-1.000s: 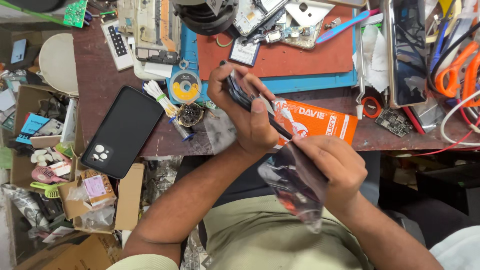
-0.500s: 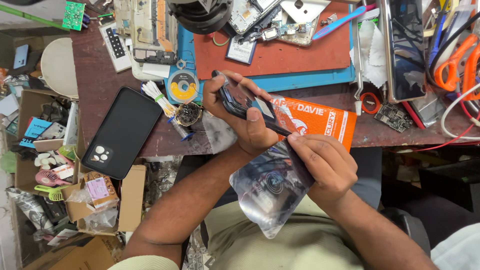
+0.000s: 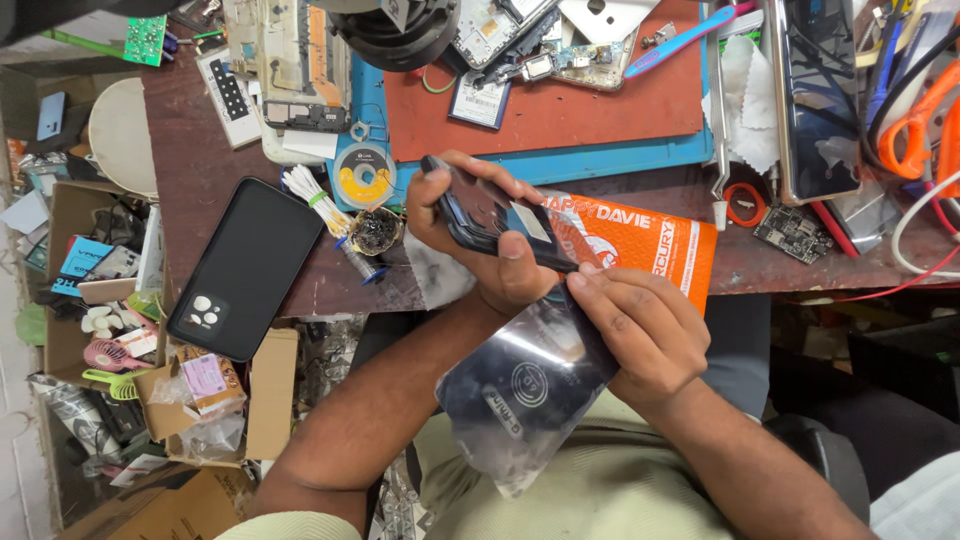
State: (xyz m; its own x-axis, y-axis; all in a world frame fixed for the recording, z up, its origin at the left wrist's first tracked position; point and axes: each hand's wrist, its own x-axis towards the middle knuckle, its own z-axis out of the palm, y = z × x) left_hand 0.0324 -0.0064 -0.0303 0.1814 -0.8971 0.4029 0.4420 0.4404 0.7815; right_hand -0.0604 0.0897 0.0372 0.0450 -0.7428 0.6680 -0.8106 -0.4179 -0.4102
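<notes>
1. Roughly centre frame, the dark phone [image 3: 495,222] sits in the left hand [image 3: 480,235] above the table's near edge; its long axis runs from upper left to lower right, top end pointing up-left toward the tape roll [image 3: 362,172].
2. Left of it on the brown table [image 3: 200,170], a black phone case [image 3: 245,268] lies camera cutouts down-left; cotton swabs [image 3: 312,190] and a small round dish [image 3: 375,230] sit just beside the left hand.
3. Behind the phone, a red mat [image 3: 560,115] on a blue mat carries loose circuit boards; an orange packet [image 3: 640,245] lies right under the phone's lower end, partly hidden by both hands.
4. Left hand: palm under the phone, fingers curled over its far edge, thumb pressed on its face, so clamped on the phone.
5. Right hand [image 3: 640,335] is lower right, knuckles up, fingers together pinching the top edge of a clear plastic film sleeve [image 3: 525,400] that hangs down-left over the lap.
6. Far right, orange-handled scissors [image 3: 915,125] and cables, well apart from the hands.
</notes>
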